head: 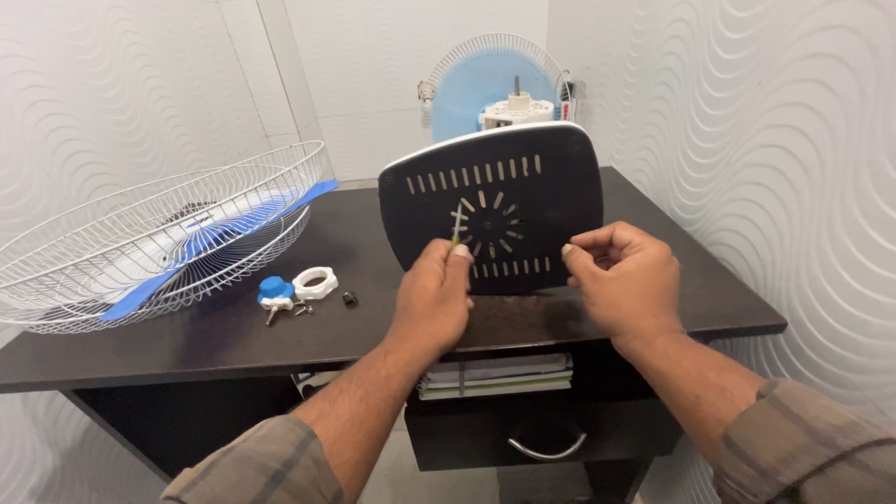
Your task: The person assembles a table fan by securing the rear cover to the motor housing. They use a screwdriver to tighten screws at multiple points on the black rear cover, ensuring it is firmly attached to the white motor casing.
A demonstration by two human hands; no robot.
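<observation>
Black slotted fan base (523, 187) is standing tilted up near the bench (233, 336) front edge; my left hand (434, 303) is pinching a thin screwdriver (457, 227) against its centre, right hand (623, 280) is gripping its right lower edge. Bench room is lying open between the base and the wire fan guard (140, 243).

A black, rounded-square fan base plate (523, 201) with a white edge stands tipped up on its lower edge on the dark desk, its slotted underside facing the camera, with a thin yellowish tool (456, 227) held against the slots left of centre.
</observation>
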